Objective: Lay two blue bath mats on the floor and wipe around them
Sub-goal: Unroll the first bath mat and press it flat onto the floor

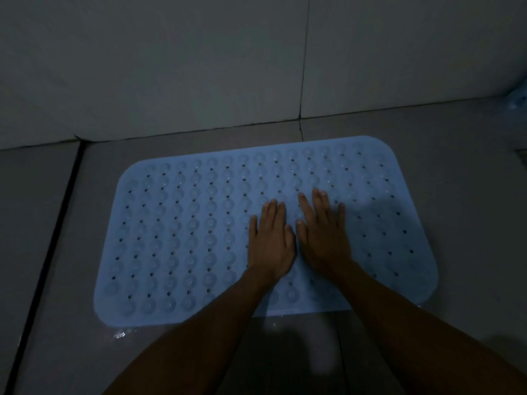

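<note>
- Our left hand [271, 240] and right hand [323, 238] lie flat, fingers straight, side by side on the blue bath mat [176, 235], gripping nothing.
- The mat lies flat on the grey floor [54, 252]; bare floor borders every edge, narrowest ahead of our fingertips beneath the wall [171, 67].
- Far right of our right hand, something pale blue [517, 101] is cut off and too dim to identify.

1. You are looking down at a grey tiled floor [456, 195] in dim light, with dark grout lines, one running along its left side.
2. One blue bath mat [176, 229] lies flat on it, its long side near the floor's far edge, where the wall rises.
3. Small wet glints show on the floor just off the mat's near left corner.
</note>
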